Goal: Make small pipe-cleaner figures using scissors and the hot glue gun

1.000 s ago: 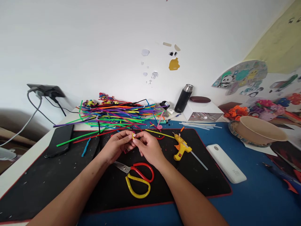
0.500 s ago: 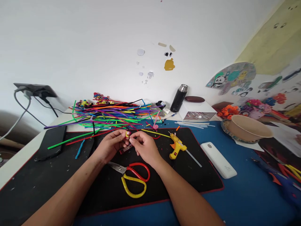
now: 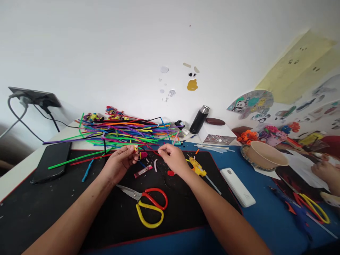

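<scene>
My left hand (image 3: 120, 161) pinches a small yellow, white and magenta figure (image 3: 136, 148) between thumb and fingers; it looks made of pipe cleaners. To its right, my right hand (image 3: 172, 157) is closed in a pinch above the mat, beside a thin pink strip (image 3: 175, 138). Whatever its fingertips hold is too small to make out. Below the hands lie a pink-labelled small box (image 3: 142, 171), a white curved scrap (image 3: 156, 165) and a red piece (image 3: 170, 173). Scissors (image 3: 140, 196) with red and yellow handles rest nearer me. A yellow glue gun (image 3: 197, 166) lies right of my right hand.
Behind the hands is a heap of coloured pipe cleaners (image 3: 124, 129). A phone (image 3: 51, 161) lies left, a white power bank (image 3: 237, 187) right. Further back stand a black flask (image 3: 199, 120) and a bowl (image 3: 267, 156). Another person's hand (image 3: 328, 173) is at far right.
My hands have moved apart: the right one went right, away from the figure, which stays in my left hand. The view has shifted, and another person's hand now shows at right.
</scene>
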{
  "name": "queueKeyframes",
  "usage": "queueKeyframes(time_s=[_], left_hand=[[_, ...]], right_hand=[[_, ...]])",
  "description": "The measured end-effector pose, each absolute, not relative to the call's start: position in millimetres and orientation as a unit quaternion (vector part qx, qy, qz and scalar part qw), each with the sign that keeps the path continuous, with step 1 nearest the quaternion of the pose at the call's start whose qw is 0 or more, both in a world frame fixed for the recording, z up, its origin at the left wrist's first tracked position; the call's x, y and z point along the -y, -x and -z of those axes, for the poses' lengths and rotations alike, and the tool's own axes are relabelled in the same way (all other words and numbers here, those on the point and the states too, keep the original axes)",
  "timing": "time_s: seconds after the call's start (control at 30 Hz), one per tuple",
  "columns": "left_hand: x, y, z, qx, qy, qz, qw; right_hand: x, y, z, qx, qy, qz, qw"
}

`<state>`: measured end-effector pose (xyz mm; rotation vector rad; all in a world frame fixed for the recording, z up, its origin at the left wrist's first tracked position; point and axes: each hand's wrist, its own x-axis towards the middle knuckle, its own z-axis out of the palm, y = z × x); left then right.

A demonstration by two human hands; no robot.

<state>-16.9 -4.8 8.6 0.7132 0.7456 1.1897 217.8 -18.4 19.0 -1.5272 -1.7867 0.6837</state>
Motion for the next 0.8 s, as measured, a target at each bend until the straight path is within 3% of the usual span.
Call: queueKeyframes(time_s=[0.07,0.4,0.6,0.8], left_hand=[[5,17,-8,-0.333,-0.314,-0.538,0.708],[8,14,-4,-0.314,-0.288,-0.524,0.738],[10,12,-4,-0.303,-0.281,-0.515,0.751],[10,12,-4,-0.287,-0.277,-0.51,0.762]], right_hand=[[10,-229,-25,0.722,0.638,-0.157,0.216],[-22,-238,-30,0.747,0.661,-0.052,0.036],[-39,-233,-19,0.752,0.658,-0.035,-0.02],[-44,-234,-17,0.749,0.661,-0.049,-0.007]])
